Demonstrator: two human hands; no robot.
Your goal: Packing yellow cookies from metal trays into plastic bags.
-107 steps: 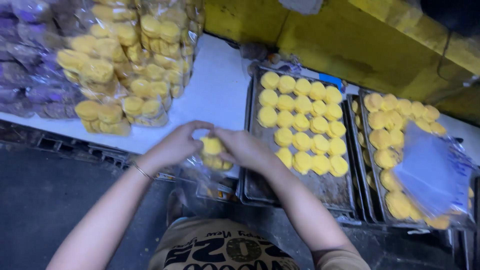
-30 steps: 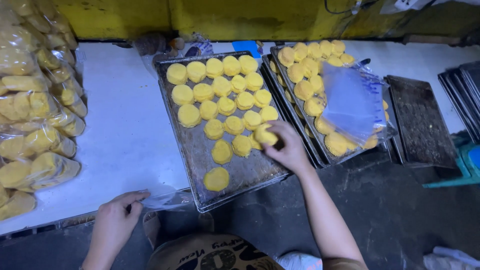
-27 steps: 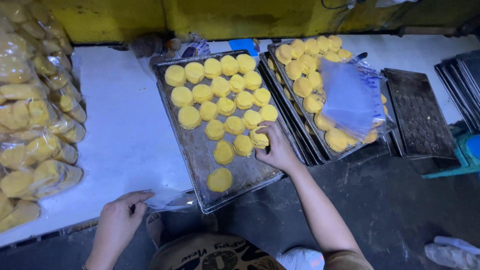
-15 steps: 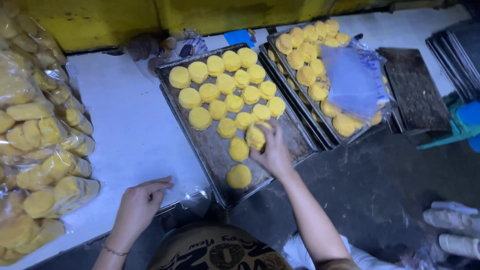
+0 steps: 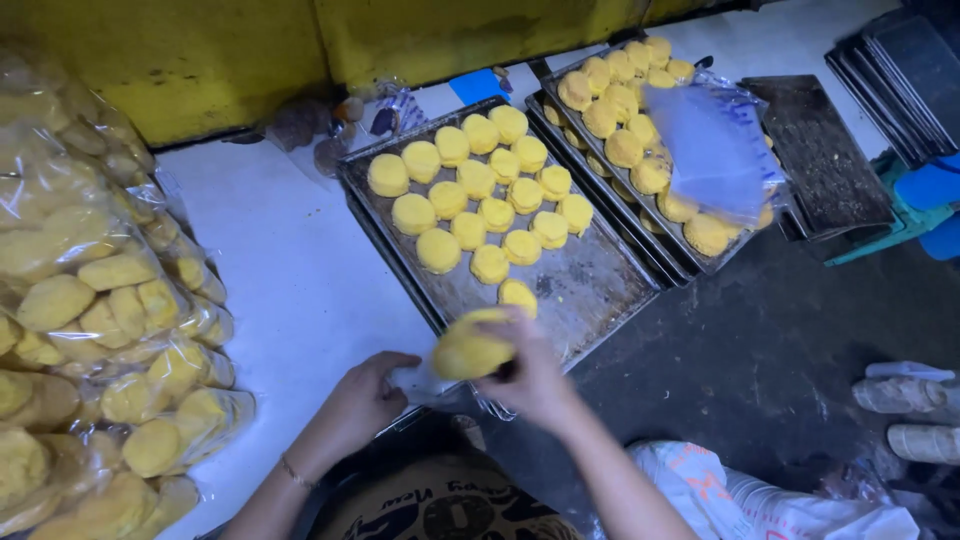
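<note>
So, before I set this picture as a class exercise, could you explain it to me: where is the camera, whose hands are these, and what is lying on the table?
The camera sits on a person's head and looks down, so both hands are that person's own. There is only this one view. The right hand holds a round yellow biscuit at the near edge of a metal baking tray, which carries more of the same biscuits. The left hand grips a clear plastic bag beside it. Further right, a second tray of biscuits has a stack of clear bags lying on top. On the left of the white table are piled filled bags of biscuits.
</note>
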